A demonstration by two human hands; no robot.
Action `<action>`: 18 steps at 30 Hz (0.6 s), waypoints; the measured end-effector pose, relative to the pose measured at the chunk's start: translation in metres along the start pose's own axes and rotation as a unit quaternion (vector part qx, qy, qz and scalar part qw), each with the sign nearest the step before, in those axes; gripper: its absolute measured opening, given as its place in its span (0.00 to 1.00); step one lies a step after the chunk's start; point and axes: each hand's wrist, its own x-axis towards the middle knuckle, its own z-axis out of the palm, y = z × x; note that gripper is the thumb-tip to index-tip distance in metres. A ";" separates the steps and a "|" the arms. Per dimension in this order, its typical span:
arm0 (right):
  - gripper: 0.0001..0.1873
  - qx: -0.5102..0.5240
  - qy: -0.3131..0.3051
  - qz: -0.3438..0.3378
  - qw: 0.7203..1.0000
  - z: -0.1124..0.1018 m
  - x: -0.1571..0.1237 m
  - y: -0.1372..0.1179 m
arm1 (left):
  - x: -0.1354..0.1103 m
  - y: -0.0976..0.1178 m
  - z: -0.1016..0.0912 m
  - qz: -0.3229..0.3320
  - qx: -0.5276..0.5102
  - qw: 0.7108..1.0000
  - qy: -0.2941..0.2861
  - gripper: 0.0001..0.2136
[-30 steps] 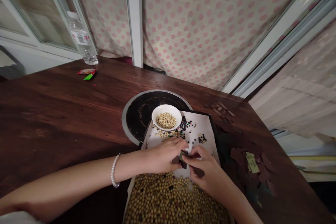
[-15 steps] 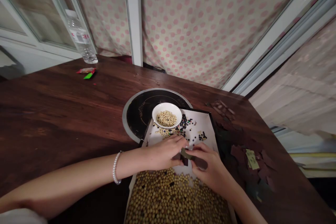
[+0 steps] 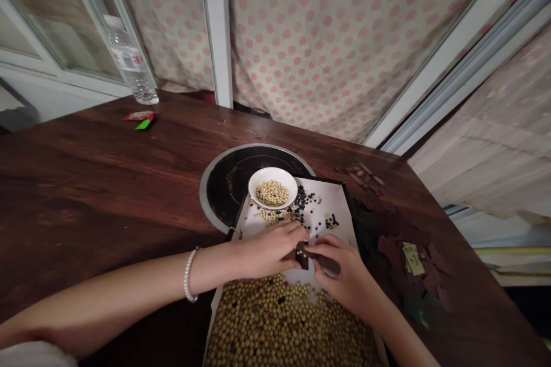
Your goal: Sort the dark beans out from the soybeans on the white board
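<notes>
Over the middle of a shallow white-lined box (image 3: 333, 192), my left hand (image 3: 271, 249) has its fingers closed on a small, flat, dark brown piece (image 3: 303, 262), perhaps a packet. My right hand (image 3: 346, 272), just to its right, pinches a thin dark brown flat piece (image 3: 329, 265) between thumb and fingers. A few tiny pale beads show where the two pieces meet; whether they are joined is unclear. Below the hands, many yellowish round beads (image 3: 279, 321) fill the front of the box. A white bowl (image 3: 294, 182) of pale beads sits at its back left corner.
Loose black beads (image 3: 305, 198) lie beside the bowl. Right of the box are brown flat pieces (image 3: 391, 246) with a yellow label (image 3: 413, 258). A round black inset plate (image 3: 224, 183) is behind the box. A water bottle (image 3: 133, 69) and a small wrapper (image 3: 140, 117) stand far left.
The piece in my right hand has tilted slightly, and small pale beads now show between the two pieces. My hands stay in almost the same place; the view has shifted a little.
</notes>
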 end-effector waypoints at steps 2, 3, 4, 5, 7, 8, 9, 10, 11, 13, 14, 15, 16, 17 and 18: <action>0.20 0.000 -0.001 0.005 1.000 0.000 0.000 0.000 | 0.000 0.000 0.000 -0.003 0.000 1.000 -0.003 0.17; 0.19 -0.001 -0.002 0.008 1.000 0.000 0.000 0.000 | 0.001 0.001 -0.001 -0.006 0.002 1.000 -0.006 0.17; 0.19 -0.001 -0.004 0.012 1.000 -0.001 -0.001 0.000 | 0.001 0.001 -0.001 -0.009 0.005 1.000 -0.010 0.17; 0.18 -0.001 -0.006 0.016 1.000 -0.001 -0.001 0.000 | 0.001 0.001 -0.001 -0.012 0.008 1.000 -0.015 0.18; 0.17 -0.001 -0.011 0.021 1.000 -0.001 -0.001 0.000 | 0.002 0.002 -0.002 -0.016 0.011 1.000 -0.021 0.18; 0.17 -0.002 -0.013 0.021 1.000 -0.001 -0.001 0.000 | 0.002 0.002 -0.002 -0.017 0.012 1.000 -0.022 0.18; 0.17 -0.005 -0.014 0.021 1.000 -0.001 -0.001 0.000 | 0.002 0.002 -0.002 -0.017 0.013 1.000 -0.022 0.18; 0.17 -0.008 -0.016 0.019 1.000 -0.002 -0.002 0.000 | 0.002 0.002 -0.002 -0.017 0.013 1.000 -0.022 0.18; 0.17 -0.011 -0.017 0.018 1.000 -0.002 -0.002 0.000 | 0.002 0.002 -0.002 -0.016 0.012 1.000 -0.020 0.18; 0.17 -0.017 -0.020 0.014 1.000 -0.001 -0.002 0.000 | 0.001 0.001 -0.001 -0.012 0.009 1.000 -0.015 0.17; 0.17 -0.020 -0.020 0.011 1.000 -0.001 -0.002 -0.001 | 0.001 0.001 -0.001 -0.011 0.007 1.000 -0.014 0.17; 0.18 -0.024 -0.021 0.008 0.999 -0.001 -0.003 -0.001 | 0.001 0.001 0.000 -0.011 0.006 1.000 -0.014 0.17; 0.18 -0.028 -0.022 0.006 0.999 -0.001 -0.003 -0.001 | 0.000 0.000 0.000 -0.011 0.005 1.000 -0.013 0.17; 0.18 -0.032 -0.023 0.004 0.999 -0.001 -0.003 -0.001 | 0.000 0.000 0.000 -0.011 0.004 1.000 -0.011 0.17; 0.18 -0.037 -0.026 0.002 0.999 -0.001 -0.003 -0.001 | 0.000 0.000 0.001 -0.010 0.002 1.000 -0.009 0.17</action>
